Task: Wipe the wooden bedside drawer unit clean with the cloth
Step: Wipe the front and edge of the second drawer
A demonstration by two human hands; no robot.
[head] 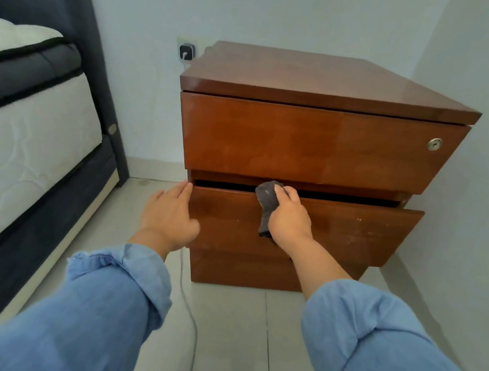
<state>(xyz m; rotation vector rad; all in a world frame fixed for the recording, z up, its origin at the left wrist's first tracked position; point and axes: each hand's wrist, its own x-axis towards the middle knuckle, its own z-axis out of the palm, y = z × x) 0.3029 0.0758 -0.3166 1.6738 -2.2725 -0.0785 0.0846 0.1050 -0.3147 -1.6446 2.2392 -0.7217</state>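
Note:
The wooden bedside drawer unit (319, 145) stands on the tiled floor against the wall, its glossy top bare. Its top drawer, with a round lock (434, 144), is closed. The middle drawer (355, 229) is pulled out a little, leaving a dark gap along its top edge. My right hand (290, 218) grips a dark grey cloth (267, 203) and presses it on that drawer's top edge and front, near the middle. My left hand (168, 214) lies flat with fingers together against the drawer's left end.
A bed (21, 133) with a white mattress and dark frame stands close on the left. A wall socket with a charger (186, 52) sits behind the unit, and its grey cable (190, 317) runs across the floor between my arms. A wall is close on the right.

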